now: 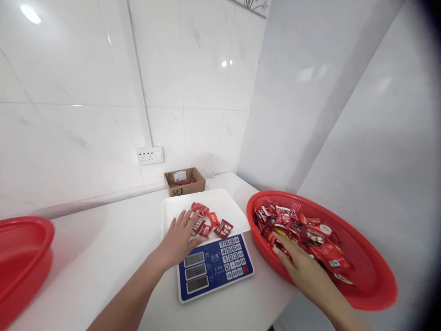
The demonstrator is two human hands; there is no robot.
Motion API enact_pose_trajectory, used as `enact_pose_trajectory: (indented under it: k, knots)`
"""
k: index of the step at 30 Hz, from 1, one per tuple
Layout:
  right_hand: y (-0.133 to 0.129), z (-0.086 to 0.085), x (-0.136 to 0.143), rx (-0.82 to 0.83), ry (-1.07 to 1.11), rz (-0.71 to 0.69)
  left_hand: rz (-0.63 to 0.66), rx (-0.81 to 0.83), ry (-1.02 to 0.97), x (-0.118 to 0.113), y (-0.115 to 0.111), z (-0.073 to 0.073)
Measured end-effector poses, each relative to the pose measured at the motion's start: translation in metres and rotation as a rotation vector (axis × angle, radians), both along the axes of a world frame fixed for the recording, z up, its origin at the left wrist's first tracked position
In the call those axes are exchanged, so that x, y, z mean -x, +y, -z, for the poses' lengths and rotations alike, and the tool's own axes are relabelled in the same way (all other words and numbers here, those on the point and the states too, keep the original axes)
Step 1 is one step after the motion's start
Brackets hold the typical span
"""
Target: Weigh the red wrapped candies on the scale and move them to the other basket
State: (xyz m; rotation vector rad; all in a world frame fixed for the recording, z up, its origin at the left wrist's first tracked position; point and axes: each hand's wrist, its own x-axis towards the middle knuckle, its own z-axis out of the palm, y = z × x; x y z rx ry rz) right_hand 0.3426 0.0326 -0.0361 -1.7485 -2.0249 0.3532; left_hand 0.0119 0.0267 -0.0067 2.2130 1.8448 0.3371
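Observation:
My left hand (179, 239) rests over the white weighing pan (172, 207) of a digital scale, palm down with fingers spread. By its fingertips lie several small red snack packets (199, 224), among them a dark red packet (223, 228) near the pan's front edge. On the right, my right hand (296, 259) reaches into a red plastic basket (375, 276) filled with wrapped snacks (310, 232). Its thumb and forefinger are apart against the packets; the other fingers are partly hidden. The scale's blue panel (215, 264), with keypad and displays, faces me between my arms.
Behind the scale stands a small cardboard box (188, 188) with red items inside, next to a clear container (209, 165). Another red basket (25, 257) sits at the left of the white table (103, 243). Tiled walls close off the back and right.

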Motion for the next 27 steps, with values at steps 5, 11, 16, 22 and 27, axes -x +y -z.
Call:
enact_pose_trajectory:
  k: [5, 11, 16, 22, 27]
  knots:
    - [0.001, -0.003, 0.003, -0.029, -0.001, -0.015, 0.114, -0.016, 0.087, -0.017, 0.029, -0.005]
    - [-0.003, -0.006, 0.003, -0.054, -0.004, 0.01, 0.138, -0.127, 0.184, -0.031, 0.054, 0.0]
    - [-0.004, -0.006, 0.002, -0.053, -0.006, 0.011, 0.145, -0.234, 0.262, -0.031, 0.065, -0.003]
    - [-0.005, -0.007, 0.002, -0.03, -0.037, 0.028, 0.1, -0.277, 0.306, -0.028, 0.08, -0.004]
    - [-0.008, -0.011, 0.003, -0.003, -0.028, 0.028, 0.005, -0.326, 0.289, -0.029, 0.086, -0.014]
